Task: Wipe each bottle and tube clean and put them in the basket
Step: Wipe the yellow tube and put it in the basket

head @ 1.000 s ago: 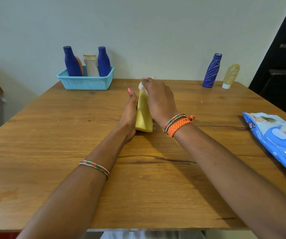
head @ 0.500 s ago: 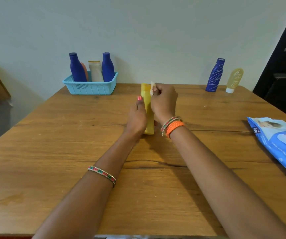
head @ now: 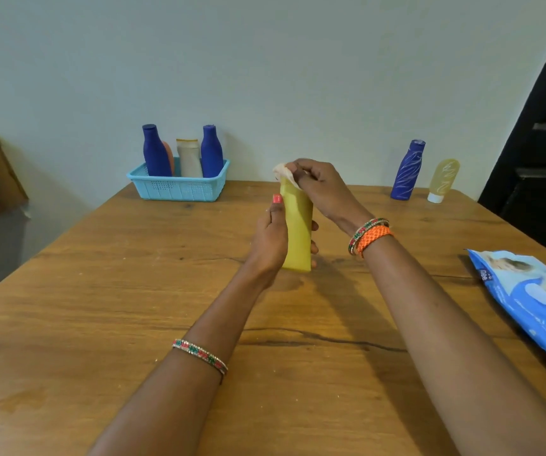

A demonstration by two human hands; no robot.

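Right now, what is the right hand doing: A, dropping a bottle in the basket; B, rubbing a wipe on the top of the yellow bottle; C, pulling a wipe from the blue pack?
B: the right hand presses a wipe on the top of the yellow bottle, which the left hand holds upright.

wipes pack point(head: 528, 307): cut by right edge | orange bottle point(head: 168, 158): mostly hidden, perhaps tube

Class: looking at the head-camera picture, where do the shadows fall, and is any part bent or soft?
Head view: soft, even light; the arms cast dim shadows rightward on the table; wide-angle bending curves the table's edges; the wipes pack at the right edge looks slightly soft.
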